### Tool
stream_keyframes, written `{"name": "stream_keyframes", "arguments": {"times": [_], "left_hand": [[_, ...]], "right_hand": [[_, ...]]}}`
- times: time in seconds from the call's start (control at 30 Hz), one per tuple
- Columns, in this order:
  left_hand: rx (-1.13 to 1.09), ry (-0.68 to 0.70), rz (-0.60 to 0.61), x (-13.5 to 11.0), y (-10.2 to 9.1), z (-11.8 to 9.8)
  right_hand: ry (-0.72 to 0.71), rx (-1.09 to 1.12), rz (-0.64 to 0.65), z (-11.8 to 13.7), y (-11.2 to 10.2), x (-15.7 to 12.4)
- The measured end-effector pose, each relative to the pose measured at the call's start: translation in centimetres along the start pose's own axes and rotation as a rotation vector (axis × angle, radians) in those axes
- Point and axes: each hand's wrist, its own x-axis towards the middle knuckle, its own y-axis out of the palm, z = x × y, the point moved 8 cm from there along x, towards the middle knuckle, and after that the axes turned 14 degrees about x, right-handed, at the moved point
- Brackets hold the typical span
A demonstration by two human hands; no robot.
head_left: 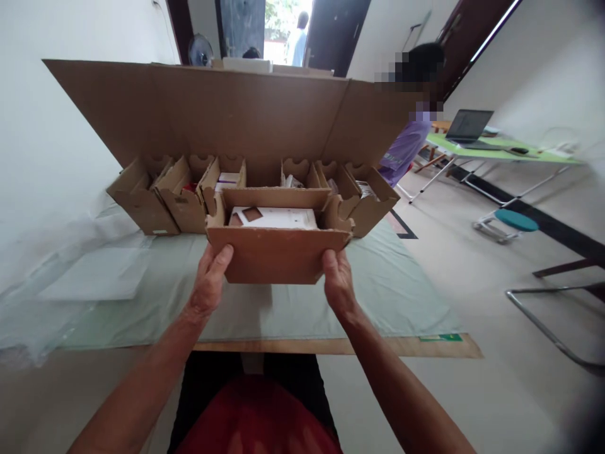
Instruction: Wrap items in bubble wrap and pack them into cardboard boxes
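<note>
Between my two hands is an open cardboard box (278, 252), held up over the cloth-covered table. My left hand (208, 277) grips its left end, thumb on the front face. On its right end my right hand (337, 277) does the same; the other fingers of both hands are mostly hidden. Inside the box lies a flat white item (283, 217) with a small brown square (252, 214) on it. Behind stand several similar cardboard bins, among them a left bin (142, 198) and a right bin (375, 205), with small packets and white boxes in some.
A tall cardboard panel (246, 120) rises behind the bins. Clear plastic wrapping and a white sheet (97, 274) lie at the table's left. A person in a purple shirt (406, 148) is beyond the panel. A laptop (469, 128) sits on a green table (534, 154) at right.
</note>
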Motion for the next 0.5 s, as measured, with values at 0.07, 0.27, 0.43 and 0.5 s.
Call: {"name": "stream_keyframes", "arguments": {"times": [0.07, 0.27, 0.43, 0.5], "left_hand": [[-0.024, 0.025, -0.067, 0.2, -0.2, -0.6], [-0.001, 0.056, -0.014, 0.5, -0.2, -1.3], [-0.01, 0.077, -0.1, -0.1, -1.4, -1.1], [-0.001, 0.072, -0.028, -0.3, -0.5, -1.1]], "right_hand": [[0.011, 0.014, 0.065, 0.4, 0.5, 0.5], [0.03, -0.059, 0.055, 1.6, 0.7, 1.1], [0.059, -0.005, 0.127, 0.8, 1.7, 0.4], [0.046, -0.045, 0.059, 1.0, 0.8, 0.5]]}}
